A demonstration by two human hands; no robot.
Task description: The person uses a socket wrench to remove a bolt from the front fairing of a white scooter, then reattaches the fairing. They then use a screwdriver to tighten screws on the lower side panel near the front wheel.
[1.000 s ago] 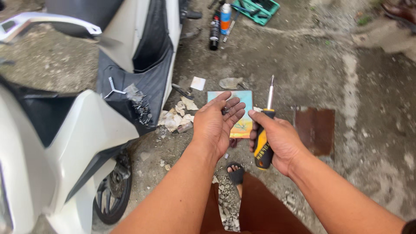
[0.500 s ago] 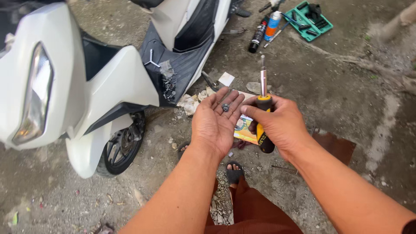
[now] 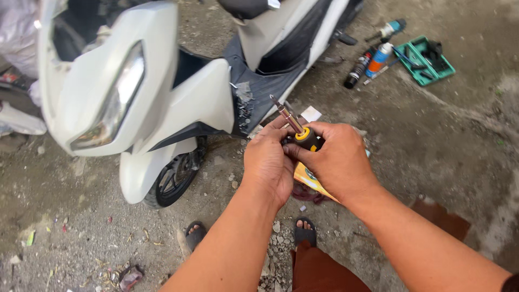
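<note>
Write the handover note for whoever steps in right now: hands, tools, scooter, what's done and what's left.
Right hand grips the screwdriver by its black-and-yellow handle, shaft pointing up-left towards the scooter.
Left hand is closed against the handle; whatever it holds is hidden.
White scooter stands ahead, its black panel torn at the footwell.
Green tool case and spray cans lie on the ground, upper right.
Done: screwdriver in hand.
Left: tip is not yet on the scooter.

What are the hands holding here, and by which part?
The right hand grips a screwdriver by its black-and-yellow handle, with the metal shaft pointing up towards the white scooter. The left hand is cupped against the handle; whether it holds anything cannot be told.
</note>
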